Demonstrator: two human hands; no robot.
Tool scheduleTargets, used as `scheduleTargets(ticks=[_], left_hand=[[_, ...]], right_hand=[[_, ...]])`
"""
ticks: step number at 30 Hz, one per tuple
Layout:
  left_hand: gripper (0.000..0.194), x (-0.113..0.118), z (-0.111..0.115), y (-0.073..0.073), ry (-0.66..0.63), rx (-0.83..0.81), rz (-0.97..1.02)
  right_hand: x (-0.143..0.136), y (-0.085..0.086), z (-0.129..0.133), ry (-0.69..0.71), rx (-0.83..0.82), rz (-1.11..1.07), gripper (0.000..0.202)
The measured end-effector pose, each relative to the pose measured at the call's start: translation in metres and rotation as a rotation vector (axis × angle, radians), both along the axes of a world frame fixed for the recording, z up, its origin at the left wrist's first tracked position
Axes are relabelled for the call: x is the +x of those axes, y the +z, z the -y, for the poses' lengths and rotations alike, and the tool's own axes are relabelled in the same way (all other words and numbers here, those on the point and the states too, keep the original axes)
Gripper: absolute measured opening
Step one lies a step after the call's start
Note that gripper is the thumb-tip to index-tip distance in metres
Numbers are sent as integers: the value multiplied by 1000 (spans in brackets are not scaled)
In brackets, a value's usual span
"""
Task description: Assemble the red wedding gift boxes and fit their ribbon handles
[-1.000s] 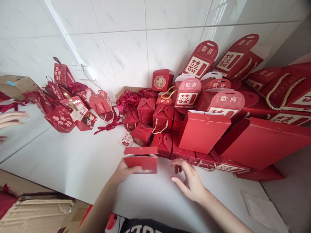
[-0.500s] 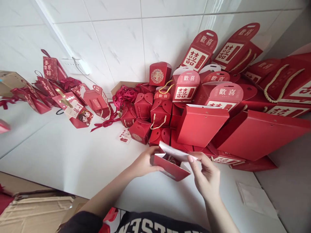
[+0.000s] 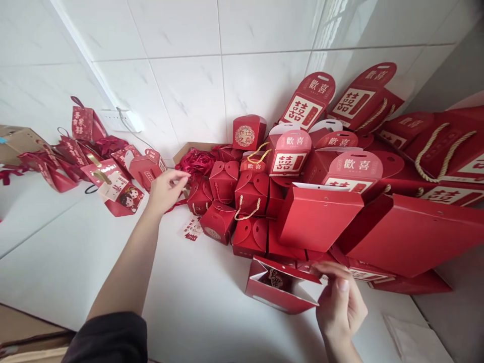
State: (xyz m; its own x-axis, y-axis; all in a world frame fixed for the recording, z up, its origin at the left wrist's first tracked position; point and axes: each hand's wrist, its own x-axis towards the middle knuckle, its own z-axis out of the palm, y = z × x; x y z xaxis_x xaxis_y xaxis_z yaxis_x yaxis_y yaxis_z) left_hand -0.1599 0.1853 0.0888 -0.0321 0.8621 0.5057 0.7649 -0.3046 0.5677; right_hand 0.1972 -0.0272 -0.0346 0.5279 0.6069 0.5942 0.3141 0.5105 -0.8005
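A red paper gift box (image 3: 282,295) stands at the table's front with its top unfolded, showing white inside and a patterned item within. My right hand (image 3: 342,302) is closed at its right corner, fingers curled by the raised flap; the exact contact is partly hidden. My left hand (image 3: 168,191) reaches out to the left, holding nothing that I can see, its fingers stretched towards a heap of dark red ribbon (image 3: 200,162). Just behind that hand is a small red box with a rope handle (image 3: 147,169). A printed card (image 3: 192,228) lies between the hands.
Several closed red boxes (image 3: 251,191) are stacked behind the open one. Larger red bags with rope handles (image 3: 449,146) crowd the right side against the tiled wall (image 3: 264,30). Decorated red boxes (image 3: 123,194) stand at the left, near a wall socket (image 3: 113,121).
My left hand has let go of the gift box and moved left and away from me, near the ribbon. The box sits lower in view, still at my right hand. The view has tilted up slightly.
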Motion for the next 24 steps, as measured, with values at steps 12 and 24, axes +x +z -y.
scheduleTargets(ticks=[12, 24], left_hand=[[24, -8, -192, 19, 145, -152, -181], [32, -16, -206, 9, 254, -106, 40]], right_hand=[[12, -9, 5, -25, -175, 133, 33], [12, -13, 7, 18, -255, 130, 31]])
